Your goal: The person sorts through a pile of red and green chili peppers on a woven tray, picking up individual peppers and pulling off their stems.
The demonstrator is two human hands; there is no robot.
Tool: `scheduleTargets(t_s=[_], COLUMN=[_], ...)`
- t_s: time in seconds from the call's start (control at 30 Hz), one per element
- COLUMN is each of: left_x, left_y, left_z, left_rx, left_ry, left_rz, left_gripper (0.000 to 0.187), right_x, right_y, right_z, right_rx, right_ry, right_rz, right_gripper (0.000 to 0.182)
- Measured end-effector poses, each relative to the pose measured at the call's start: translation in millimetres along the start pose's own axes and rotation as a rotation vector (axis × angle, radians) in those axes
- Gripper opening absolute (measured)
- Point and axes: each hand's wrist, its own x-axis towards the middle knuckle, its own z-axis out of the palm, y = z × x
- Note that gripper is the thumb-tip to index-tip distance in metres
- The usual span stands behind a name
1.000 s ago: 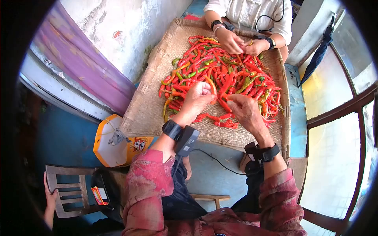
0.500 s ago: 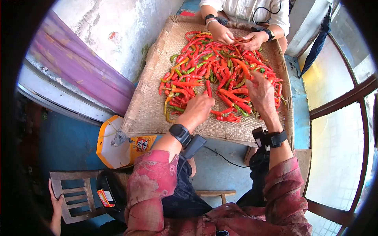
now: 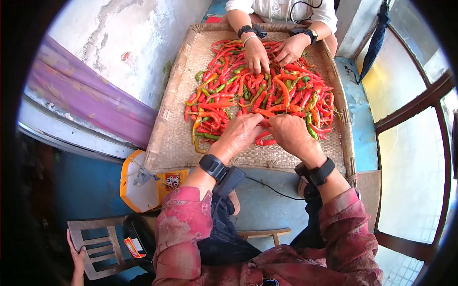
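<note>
Crosswise, a red pepper runs between left hand and right hand.

Peppers in the woven tray, umbrella to its right, curtain to its left.

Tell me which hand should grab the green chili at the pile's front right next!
Right, probably: the right hand is close beside that green chili, while the left hand is farther away.

Two hands, left and right, meet over red and green peppers heaped in a woven tray, as a co-worker's hands reach into the pile opposite.
</note>
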Motion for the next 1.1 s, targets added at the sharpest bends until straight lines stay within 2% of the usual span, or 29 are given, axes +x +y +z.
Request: scheduleTargets(t_s=[0.1, 0.17, 0.27, 0.33, 0.37, 0.4, 0.43, 0.5, 0.53, 0.57, 0.63, 0.8, 0.87, 0.9, 0.97, 1.0, 1.03, 1.1], left_x=[-2.9, -9.9, -17.2, -9.7, -5.5, 0.3, 2.6, 5.8, 11.6, 13.4, 18.2, 18.1, 16.5, 11.2, -3.1, -6.9, -8.0, -6.9], left_y=[-15.1, -43.6, -62.6, -56.6, -51.2, -42.8, -41.9, -42.7, -45.0, -46.2, -44.2, -24.9, -21.5, -32.2, -59.9, -51.3, -40.7, -24.7], left_z=[-18.1, -21.7, -16.1, -6.5, 2.2, 8.5, 17.7, 31.6, 33.5, 35.2, 31.1, 10.7, 1.1, 1.8, 5.8, -2.4, -10.5, -22.7], left_rx=[0.031, 0.157, 0.176, 0.244, 0.308, 0.398, 0.394, 0.652, 0.616, 0.614, 0.485, 0.348, 0.237, 0.242, -0.333, -0.566, -0.560, -0.889], left_ry=[-0.019, 0.048, 0.158, 0.132, 0.105, 0.020, 0.022, -0.020, -0.100, -0.104, -0.117, -0.141, 0.007, 0.006, 0.229, 0.257, 0.260, 0.298], left_rz=[-0.105, -0.206, -0.287, -0.265, -0.248, -0.339, -0.339, -0.368, -0.454, -0.450, -0.581, -0.689, -0.725, -0.721, -0.587, -0.587, -0.583, -0.646], left_gripper=[0.011, 0.011, 0.009, 0.010, 0.011, 0.020, 0.020, 0.032, 0.039, 0.039, 0.037, 0.032, 0.029, 0.029, 0.028, 0.027, 0.027, 0.024], right_x=[-1.2, -1.3, 1.1, 1.2, 1.6, 2.0, 3.2, 1.9, 0.2, -0.2, 1.3, 3.0, 5.0, 4.4, 1.9, 1.0, 2.0, 6.1], right_y=[10.2, 19.7, 30.4, 37.0, 37.0, 34.5, 32.2, 27.0, 24.7, 22.6, 18.7, 13.0, 14.6, 13.2, 5.7, 0.2, -2.1, -5.8], right_z=[-4.6, -8.8, -19.7, -17.8, -17.9, -21.1, -23.4, -22.7, -21.3, -19.8, -17.5, -17.5, -6.2, -3.3, 0.5, -1.6, 2.1, 12.8], right_rx=[0.020, 0.047, 0.056, 0.156, 0.154, 0.132, 0.109, 0.135, 0.163, 0.162, 0.150, 0.243, 0.369, 0.372, 0.449, 0.452, 0.454, 0.550], right_ry=[0.106, 0.221, 0.191, 0.529, 0.526, 0.608, 0.692, 0.641, 0.590, 0.589, 0.420, 0.424, 0.474, 0.479, 0.377, 0.275, 0.281, 0.234], right_rz=[0.011, 0.069, 0.171, 0.126, 0.127, 0.103, 0.077, 0.055, 0.035, 0.041, 0.061, 0.034, -0.054, -0.052, -0.055, -0.004, -0.008, -0.111], right_gripper=[0.017, 0.018, 0.017, 0.017, 0.017, 0.018, 0.019, 0.017, 0.015, 0.015, 0.013, 0.012, 0.014, 0.014, 0.016, 0.017, 0.017, 0.019])
